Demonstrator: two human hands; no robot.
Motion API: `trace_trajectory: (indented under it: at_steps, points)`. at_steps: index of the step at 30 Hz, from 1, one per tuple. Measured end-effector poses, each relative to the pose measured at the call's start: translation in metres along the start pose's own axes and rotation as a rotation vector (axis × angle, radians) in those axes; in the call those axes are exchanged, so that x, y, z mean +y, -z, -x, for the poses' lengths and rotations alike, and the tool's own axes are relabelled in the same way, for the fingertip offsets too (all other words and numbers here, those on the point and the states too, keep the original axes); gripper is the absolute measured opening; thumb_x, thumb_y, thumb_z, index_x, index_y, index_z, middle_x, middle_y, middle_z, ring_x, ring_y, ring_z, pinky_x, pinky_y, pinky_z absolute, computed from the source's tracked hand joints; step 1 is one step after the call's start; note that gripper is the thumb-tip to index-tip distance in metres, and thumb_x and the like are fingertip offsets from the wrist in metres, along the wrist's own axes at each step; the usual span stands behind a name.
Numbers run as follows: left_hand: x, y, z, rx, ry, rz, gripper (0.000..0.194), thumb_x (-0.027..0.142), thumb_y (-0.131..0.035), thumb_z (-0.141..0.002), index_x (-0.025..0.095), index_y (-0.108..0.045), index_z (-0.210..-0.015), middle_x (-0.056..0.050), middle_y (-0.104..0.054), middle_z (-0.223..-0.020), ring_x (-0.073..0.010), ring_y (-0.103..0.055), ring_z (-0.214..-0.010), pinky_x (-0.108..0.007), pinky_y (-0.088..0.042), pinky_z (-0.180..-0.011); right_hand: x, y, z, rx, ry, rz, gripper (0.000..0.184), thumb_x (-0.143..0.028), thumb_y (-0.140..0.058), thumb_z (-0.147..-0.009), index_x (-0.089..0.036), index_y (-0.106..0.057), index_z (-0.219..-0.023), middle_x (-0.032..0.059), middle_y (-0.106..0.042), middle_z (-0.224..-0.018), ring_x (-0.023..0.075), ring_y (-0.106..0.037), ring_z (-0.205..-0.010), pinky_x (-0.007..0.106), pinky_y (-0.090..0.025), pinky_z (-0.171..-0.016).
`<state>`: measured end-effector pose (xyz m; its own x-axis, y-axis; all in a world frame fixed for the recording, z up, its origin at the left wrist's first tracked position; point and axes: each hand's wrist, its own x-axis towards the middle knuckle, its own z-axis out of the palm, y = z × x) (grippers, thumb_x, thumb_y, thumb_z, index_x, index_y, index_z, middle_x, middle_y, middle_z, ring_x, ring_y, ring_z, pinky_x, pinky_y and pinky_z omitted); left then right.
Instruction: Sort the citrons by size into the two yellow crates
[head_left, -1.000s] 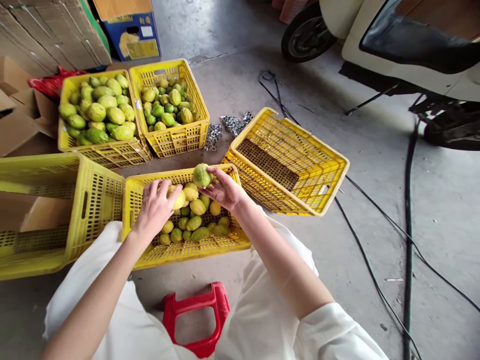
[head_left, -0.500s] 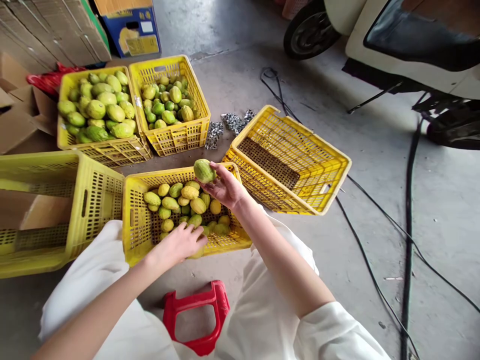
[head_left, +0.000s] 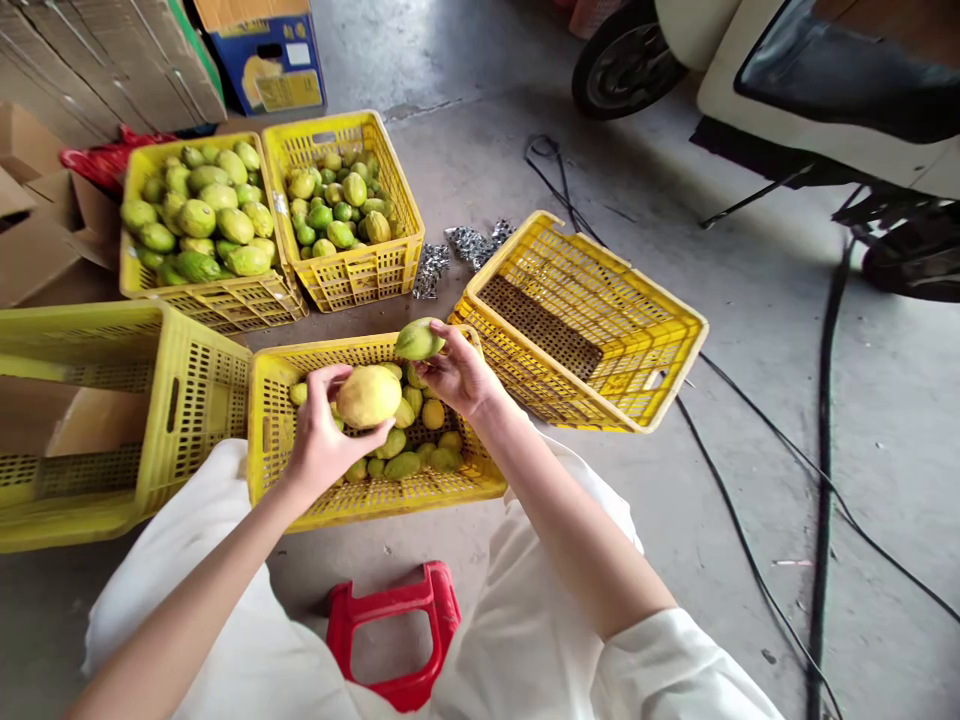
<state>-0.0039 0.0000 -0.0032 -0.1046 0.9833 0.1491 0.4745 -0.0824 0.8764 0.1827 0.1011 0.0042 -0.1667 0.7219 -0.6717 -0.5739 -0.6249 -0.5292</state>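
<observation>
My left hand (head_left: pixel 322 430) is closed round a large yellow lemon-like fruit (head_left: pixel 369 396), lifted above the middle crate. Beside it, my right hand (head_left: pixel 459 372) grips a green lemon-like fruit (head_left: pixel 419 340) between thumb and fingers, over the crate's far rim. Beneath both hands stands the yellow plastic crate (head_left: pixel 262 430), with several yellow and green fruits (head_left: pixel 403 464) lying in it. My left hand and its fruit cover part of that pile.
Two crates piled with fruit, a left one (head_left: pixel 217 300) and a right one (head_left: pixel 360 270), stand behind. A tilted yellow crate (head_left: pixel 637 350) is at right, and another crate (head_left: pixel 195 370) holding cardboard at left. A red stool (head_left: pixel 394 690), black cables (head_left: pixel 821 480) and a scooter (head_left: pixel 847 130) are nearby.
My left hand has risen out of the crate with a yellow fruit in its grip. The green fruit in my right hand has turned and shifted slightly right.
</observation>
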Motion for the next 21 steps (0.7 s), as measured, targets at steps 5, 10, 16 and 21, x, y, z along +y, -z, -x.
trace_trajectory:
  at_steps: [5, 10, 16, 21]
  points:
    - [0.013, -0.001, -0.013, 0.107, 0.605, 0.674, 0.057, 0.044, -0.099, -0.063, 0.021, -0.07, -0.106, -0.013, -0.077, -0.117, -0.0357, -0.075, -0.121, -0.041, -0.064, -0.097, 0.001, 0.004, -0.001, -0.082, -0.007, -0.012, 0.009, -0.032, -0.071, -0.098, -0.026, -0.064, -0.096, -0.0025, -0.07, -0.085, 0.0144, -0.063, -0.073, 0.023, -0.055, -0.064]
    - [0.014, 0.0, -0.023, 0.199, 0.906, 0.981, 0.043, 0.04, -0.088, -0.081, 0.021, -0.073, -0.117, -0.014, -0.079, -0.128, -0.0349, -0.077, -0.121, -0.048, -0.067, -0.098, 0.002, 0.009, 0.0, -0.131, -0.098, -0.021, 0.02, -0.041, -0.074, -0.095, -0.026, -0.062, -0.101, -0.0013, -0.071, -0.087, 0.0172, -0.07, -0.074, 0.032, -0.065, -0.077]
    - [0.017, 0.002, -0.03, 0.25, 1.037, 0.999, 0.03, 0.033, -0.082, -0.088, 0.019, -0.072, -0.112, -0.014, -0.079, -0.12, -0.0269, -0.076, -0.108, -0.038, -0.069, -0.089, 0.002, 0.007, 0.002, -0.148, -0.101, 0.03, 0.019, -0.034, -0.074, -0.091, -0.028, -0.059, -0.101, -0.0019, -0.07, -0.088, 0.02, -0.075, -0.079, 0.039, -0.068, -0.084]
    - [0.017, 0.001, -0.03, 0.249, 1.078, 0.935, 0.023, 0.028, -0.08, -0.087, 0.02, -0.069, -0.107, -0.009, -0.077, -0.105, -0.0196, -0.072, -0.084, -0.029, -0.063, -0.069, -0.001, 0.001, 0.008, -0.097, -0.128, 0.084, 0.014, -0.034, -0.067, -0.096, -0.027, -0.059, -0.105, 0.0009, -0.072, -0.088, 0.0216, -0.076, -0.082, 0.033, -0.065, -0.07]
